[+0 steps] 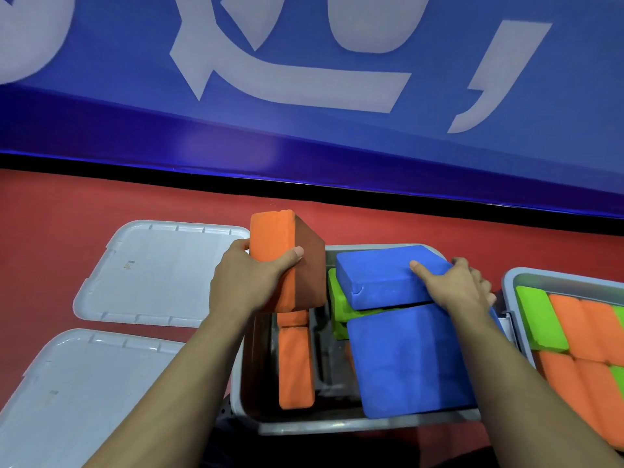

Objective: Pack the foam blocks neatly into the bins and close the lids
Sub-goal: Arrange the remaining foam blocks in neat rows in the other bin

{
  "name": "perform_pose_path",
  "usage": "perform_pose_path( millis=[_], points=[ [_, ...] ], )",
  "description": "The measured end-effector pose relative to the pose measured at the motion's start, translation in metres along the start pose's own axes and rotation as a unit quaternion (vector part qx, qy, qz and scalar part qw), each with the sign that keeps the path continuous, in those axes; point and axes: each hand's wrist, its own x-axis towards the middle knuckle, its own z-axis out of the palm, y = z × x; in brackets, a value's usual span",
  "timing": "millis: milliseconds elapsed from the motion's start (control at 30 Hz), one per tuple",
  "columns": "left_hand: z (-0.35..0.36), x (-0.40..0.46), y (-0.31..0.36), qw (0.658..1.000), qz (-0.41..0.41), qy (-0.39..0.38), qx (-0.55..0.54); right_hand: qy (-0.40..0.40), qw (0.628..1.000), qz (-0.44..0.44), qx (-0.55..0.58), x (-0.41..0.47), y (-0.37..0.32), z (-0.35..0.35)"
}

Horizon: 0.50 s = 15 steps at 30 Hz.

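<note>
A grey bin (354,425) stands in front of me on the red floor. My left hand (251,278) grips an orange foam block (280,241) upright above the bin's left side. Under it another orange block (295,366) stands on edge inside the bin. My right hand (459,285) holds a blue block (381,278) at its right end, tilted over a green block (339,305). A second blue block (408,359) lies in the bin's right half.
A second grey bin (513,278) at the right is packed with orange blocks (587,332) and green blocks (537,315). Two grey lids (162,275) (84,393) lie flat on the floor at the left. A blue banner wall runs behind.
</note>
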Motion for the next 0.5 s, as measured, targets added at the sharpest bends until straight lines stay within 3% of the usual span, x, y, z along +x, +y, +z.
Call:
perform_pose_path(
  millis=[333,500],
  points=[
    [-0.010,0.007,-0.003,0.999,-0.021,0.010,-0.022,-0.069,0.992,0.093,0.040,0.024,0.004,-0.004],
    [-0.010,0.010,-0.006,1.000,-0.021,0.013,-0.015,-0.061,0.993,0.047,0.093,0.021,-0.006,-0.007]
  ],
)
